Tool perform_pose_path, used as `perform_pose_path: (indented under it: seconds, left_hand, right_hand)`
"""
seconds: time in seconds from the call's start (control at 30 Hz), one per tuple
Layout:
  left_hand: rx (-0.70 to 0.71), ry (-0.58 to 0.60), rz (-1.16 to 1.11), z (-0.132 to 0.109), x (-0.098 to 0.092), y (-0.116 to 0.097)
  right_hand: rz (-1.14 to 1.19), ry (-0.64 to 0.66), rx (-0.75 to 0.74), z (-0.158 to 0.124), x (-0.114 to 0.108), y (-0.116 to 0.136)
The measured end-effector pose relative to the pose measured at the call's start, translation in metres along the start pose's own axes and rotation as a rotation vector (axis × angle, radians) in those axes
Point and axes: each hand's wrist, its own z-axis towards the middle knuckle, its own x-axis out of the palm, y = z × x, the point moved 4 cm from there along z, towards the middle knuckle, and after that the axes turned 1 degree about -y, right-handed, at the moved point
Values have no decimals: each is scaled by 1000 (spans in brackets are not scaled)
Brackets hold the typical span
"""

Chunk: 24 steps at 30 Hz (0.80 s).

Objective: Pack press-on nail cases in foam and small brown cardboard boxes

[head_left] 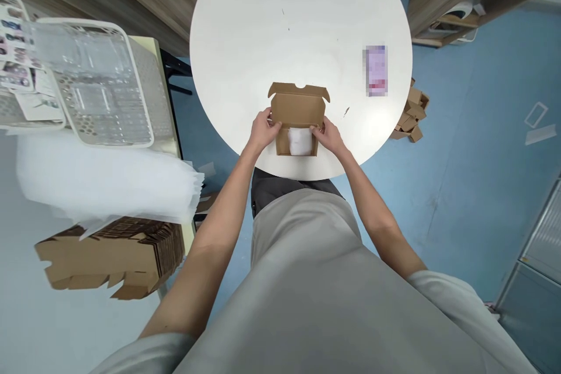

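Round table: white-topped, its near edge just in front of my waist; a few small dark marks show on its surface.
Cardboard box: on the round table, close to the near edge and about midway along it; open, its lid raised on the side away from me.
White bundle: inside the box, nearer its right wall than its left.
Left hand: mine, holding the box's left side by the lid fold, thumb towards me.
Right hand: mine, holding the right side at the same fold, thumb reaching in beside the bundle.
Purple item: flat near the table's right edge, well apart from my hands, too blurred to read.
Side table: on my left; along its right edge stand a white basket of clear plastic packs, white sheets and stacked cardboard.
Cardboard pieces: low down, just beyond the round table's right edge.
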Motion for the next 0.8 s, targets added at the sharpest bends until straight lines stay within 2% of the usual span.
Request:
perform_pose_path:
  seconds: [0.1, 0.37, 0.53, 0.8]
  left_hand:
    - [32, 34, 17, -17, 1, 1]
    - [96, 65, 99, -58, -1, 2]
    - [129, 69, 115, -79, 8, 9]
    - [277, -27, 134, -100, 27, 33]
  right_hand:
    - [-99, 45, -69, -13, 1, -3]
    - [-251, 158, -145, -35, 2, -19]
    - [-230, 148, -193, -47, -2, -24]
    - [-269, 120, -288, -54, -1, -48]
